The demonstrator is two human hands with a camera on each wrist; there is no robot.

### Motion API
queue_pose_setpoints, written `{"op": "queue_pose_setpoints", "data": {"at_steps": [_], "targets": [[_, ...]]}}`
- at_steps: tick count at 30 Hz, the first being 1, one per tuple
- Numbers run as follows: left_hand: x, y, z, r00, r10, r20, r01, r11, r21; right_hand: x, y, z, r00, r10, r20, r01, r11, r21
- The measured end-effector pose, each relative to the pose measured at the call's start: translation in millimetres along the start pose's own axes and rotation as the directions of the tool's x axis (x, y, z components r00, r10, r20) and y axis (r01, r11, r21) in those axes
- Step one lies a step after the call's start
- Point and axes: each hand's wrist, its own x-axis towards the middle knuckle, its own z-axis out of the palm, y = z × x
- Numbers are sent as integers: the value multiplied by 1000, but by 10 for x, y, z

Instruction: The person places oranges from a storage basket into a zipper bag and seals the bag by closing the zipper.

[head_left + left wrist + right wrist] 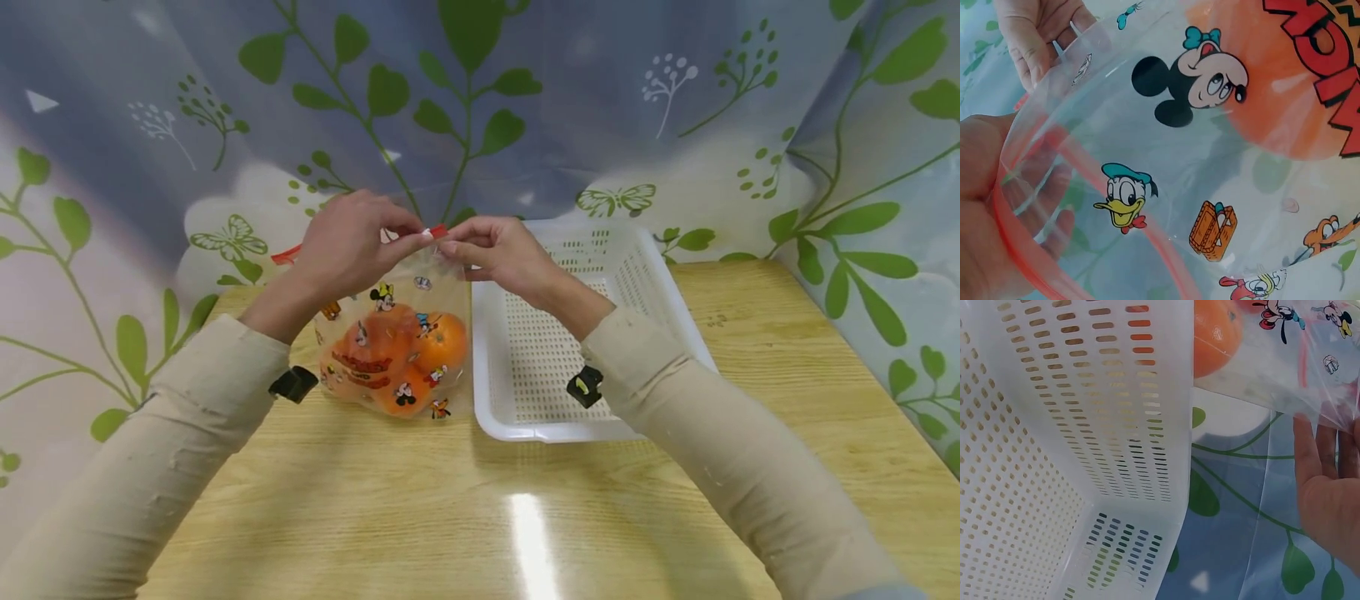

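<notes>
A clear plastic zip bag [390, 333] with cartoon prints and a red zip strip stands on the table, several oranges [442, 340] inside it. My left hand [352, 242] is at the bag's top edge, thumb and fingertips pinching the red strip near its right end. Right beside those fingertips, my right hand [506, 254] pinches the bag's top right corner. In the left wrist view, the mouth of the bag shows a gap between its two red strips [1166, 256]. The right wrist view shows my right fingers [1307, 450] against the bag's edge.
A white perforated plastic basket [487, 375] stands on the wooden table [375, 517] directly right of the bag, under my right forearm. Behind both hangs a blue and white curtain [600, 100] with green leaf prints.
</notes>
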Motion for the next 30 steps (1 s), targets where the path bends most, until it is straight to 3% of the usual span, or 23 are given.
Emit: {"op": "queue_pose_setpoints", "data": {"at_steps": [8, 17, 30], "targets": [[14, 47, 1, 1000, -11, 20, 11, 1000, 2, -20, -33, -2, 999, -38, 4, 38, 995, -94], [25, 83, 12, 997, -30, 69, 32, 999, -27, -26, -120, -16, 1000, -1, -20, -2, 988, -156], [-45, -83, -32, 993, 13, 120, -14, 1000, 10, -85, -67, -33, 999, 13, -38, -17, 995, -101]]}}
